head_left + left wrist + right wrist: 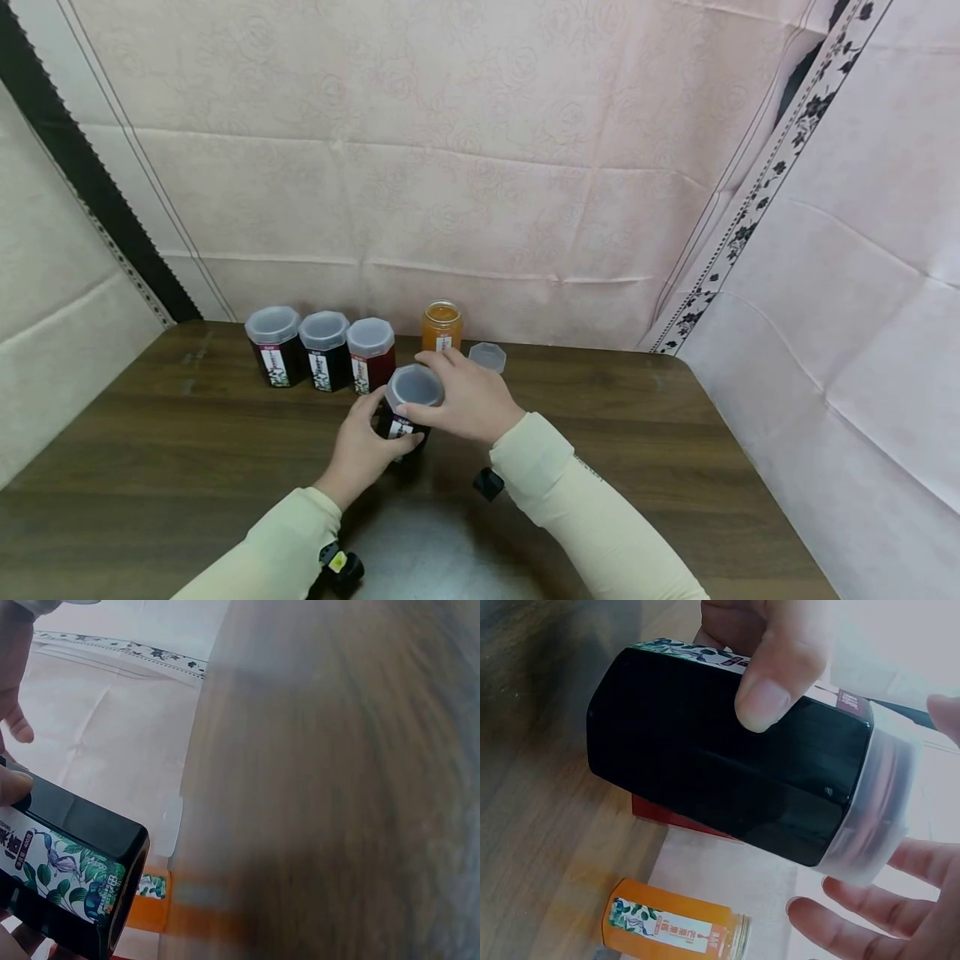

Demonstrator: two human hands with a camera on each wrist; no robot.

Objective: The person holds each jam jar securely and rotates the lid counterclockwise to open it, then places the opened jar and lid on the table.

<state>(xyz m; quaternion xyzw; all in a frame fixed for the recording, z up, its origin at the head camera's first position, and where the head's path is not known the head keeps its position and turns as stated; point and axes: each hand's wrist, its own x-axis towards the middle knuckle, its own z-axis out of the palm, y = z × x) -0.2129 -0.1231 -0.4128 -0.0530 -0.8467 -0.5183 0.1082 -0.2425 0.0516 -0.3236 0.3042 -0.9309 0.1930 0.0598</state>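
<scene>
My left hand (363, 454) grips a dark hexagonal jar (82, 832) by its sides, with the thumb across one face. A white label with leaves and a bird covers one face of it. On top of the jar sits a frosted plastic lid (877, 799). My right hand (468, 396) is spread around that lid, fingers at the far side and thumb at the near side. In the right wrist view its thumb stands off the lid, while a fingertip reaches the lid's lower edge.
Behind the hands stands an orange jar (442, 329) with a bare glass rim. A loose clear lid (488, 357) lies right of it. To the left, two dark jars (281, 362) (330, 371) and a red jar (371, 372) stand in a row, lidded. Cloth (450, 208) hangs behind the wooden table (187, 467).
</scene>
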